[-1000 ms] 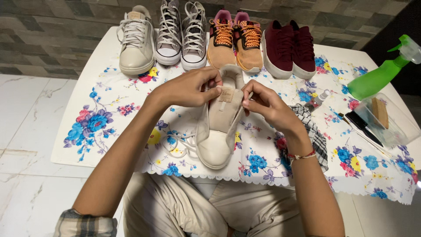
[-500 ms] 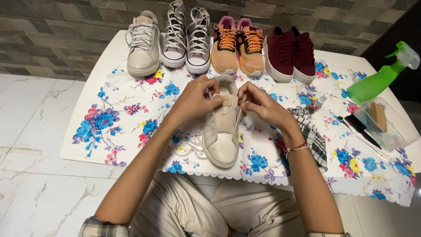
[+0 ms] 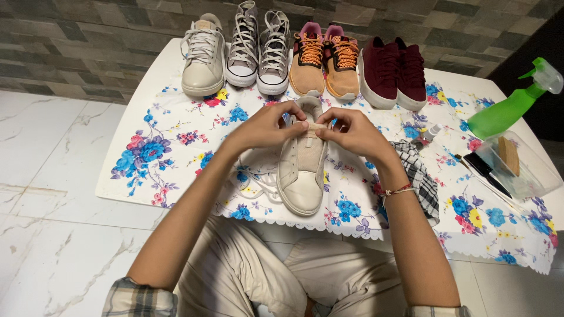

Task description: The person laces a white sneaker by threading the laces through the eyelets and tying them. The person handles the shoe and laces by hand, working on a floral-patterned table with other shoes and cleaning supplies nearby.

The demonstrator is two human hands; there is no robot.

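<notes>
Both hands are on the cream sneaker (image 3: 302, 170) lying in the middle of the low white table (image 3: 158, 64), toe pointing back toward the person, heel toward the wall. The left hand (image 3: 267, 126) pinches the shoe's upper edge near the tongue, fingers curled tight — and the right hand (image 3: 352, 132) mirrors it from the other side, thumb and forefinger closed on the same strip of material, the two hands almost touching above the lace area. A loose white lace (image 3: 258, 182) coils on the floral tablecloth (image 3: 153, 152) just left of the shoe. Along the far edge stands a line of footwear: a single cream sneaker (image 3: 202, 56) matching the held one, a pair of grey high-tops (image 3: 258, 50), a tan pair with orange laces (image 3: 326, 61), and a maroon pair (image 3: 396, 70). To the right of the working shoe a black-and-white checked cloth (image 3: 420, 176) lies crumpled under the right wrist, which wears a thin red bracelet (image 3: 396, 189). Further right — a green spray bottle (image 3: 508, 105) on its side, and a clear plastic tub (image 3: 517, 164) with a brush inside, a dark tool lying just beside it.
</notes>
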